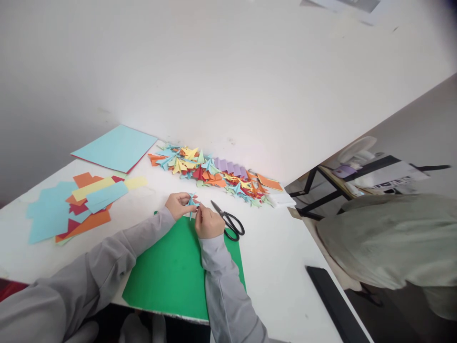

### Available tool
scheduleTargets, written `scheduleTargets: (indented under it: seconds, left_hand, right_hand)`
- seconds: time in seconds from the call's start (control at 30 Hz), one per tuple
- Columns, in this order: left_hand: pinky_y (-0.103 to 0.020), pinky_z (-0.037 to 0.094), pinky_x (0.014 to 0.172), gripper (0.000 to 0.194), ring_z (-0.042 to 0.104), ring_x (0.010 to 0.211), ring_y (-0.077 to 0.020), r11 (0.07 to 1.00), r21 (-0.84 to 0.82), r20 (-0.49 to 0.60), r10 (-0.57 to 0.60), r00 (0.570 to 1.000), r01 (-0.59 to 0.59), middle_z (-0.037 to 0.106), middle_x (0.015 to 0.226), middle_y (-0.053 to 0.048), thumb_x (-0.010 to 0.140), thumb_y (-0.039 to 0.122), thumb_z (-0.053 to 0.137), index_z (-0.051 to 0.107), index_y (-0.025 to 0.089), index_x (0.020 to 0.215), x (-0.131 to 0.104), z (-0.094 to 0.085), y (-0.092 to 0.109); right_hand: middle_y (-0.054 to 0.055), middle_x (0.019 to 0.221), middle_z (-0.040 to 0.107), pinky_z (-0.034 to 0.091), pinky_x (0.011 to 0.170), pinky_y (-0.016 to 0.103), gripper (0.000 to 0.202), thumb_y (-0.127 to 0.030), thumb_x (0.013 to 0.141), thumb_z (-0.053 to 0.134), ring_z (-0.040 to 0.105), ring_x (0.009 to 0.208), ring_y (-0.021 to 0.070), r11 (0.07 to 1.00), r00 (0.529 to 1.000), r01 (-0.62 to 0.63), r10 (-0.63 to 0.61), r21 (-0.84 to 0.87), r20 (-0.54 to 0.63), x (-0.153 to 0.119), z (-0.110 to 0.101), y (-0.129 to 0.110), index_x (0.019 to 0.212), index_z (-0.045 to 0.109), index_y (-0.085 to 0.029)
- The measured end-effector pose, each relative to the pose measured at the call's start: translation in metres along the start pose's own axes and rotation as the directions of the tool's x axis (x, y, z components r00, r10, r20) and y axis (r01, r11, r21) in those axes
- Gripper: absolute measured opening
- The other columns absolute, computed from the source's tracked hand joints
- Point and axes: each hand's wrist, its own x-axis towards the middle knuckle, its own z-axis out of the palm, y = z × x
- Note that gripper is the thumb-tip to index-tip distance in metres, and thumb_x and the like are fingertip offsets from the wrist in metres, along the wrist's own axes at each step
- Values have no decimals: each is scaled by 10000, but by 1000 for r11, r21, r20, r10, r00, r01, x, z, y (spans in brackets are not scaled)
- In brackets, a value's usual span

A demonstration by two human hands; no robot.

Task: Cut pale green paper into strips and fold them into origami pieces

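Note:
Between my two hands is a small light blue folded paper piece (192, 202) with pointed arms, like an origami star or crane. My left hand (177, 206) pinches it from the left side. On its right, the fingertips of my right hand (210, 222) are closed on one of its points. Both hands are just over the far edge of a green sheet (171, 274). Black-handled scissors (230, 223) lie right beside my right hand, partly on that sheet. Behind my hands stretches a long heap of small folded paper pieces (210, 174) in many colours.
Cut paper scraps (94, 197) are spread on the left of the white table (274, 267). Farther back lies a stack of light blue sheets (116, 147). A black bar-shaped object (337, 302) rests along the right edge. Beyond it are a green-grey cloth-covered shape (389, 240) and a black-framed shelf (326, 188).

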Motion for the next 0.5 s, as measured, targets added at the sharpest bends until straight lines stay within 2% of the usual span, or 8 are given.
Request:
scheduleTargets:
  seconds: [0.17,0.37,0.43,0.5]
  left_hand:
    - [-385,547,683,510,645,666,-198,999,-41,-4,-18,1000,18,687,739,-83,437,237,791,634,64,890,0,-2,1]
    - [-388,533,720,570,645,710,-214,1000,13,20,4,1000,-4,690,731,-85,378,212,814,636,67,900,2,-5,-1]
    - [-378,538,699,571,645,703,-210,1000,1,5,9,1000,-9,689,734,-82,377,224,814,632,69,895,2,-6,-1]
    - [-368,545,655,567,643,651,-198,1000,-13,-18,-8,1000,8,688,732,-77,382,245,813,628,75,890,3,-6,0]
  right_hand:
    - [42,574,633,328,448,270,253,-181,806,446,535,452,134,997,998,25,-29,75,52,-3,1,0,958,629,-96]
    - [62,573,648,351,432,260,290,-179,802,429,558,453,147,991,993,-6,-10,134,118,-2,-1,1,977,642,-89]
    - [73,607,662,381,451,252,308,-184,809,421,580,485,153,977,990,-48,19,210,138,-2,-1,-1,1013,631,-89]
    - [86,687,681,426,501,245,315,-204,819,412,605,538,152,920,978,-178,127,349,165,-2,-1,-5,1032,622,-105]
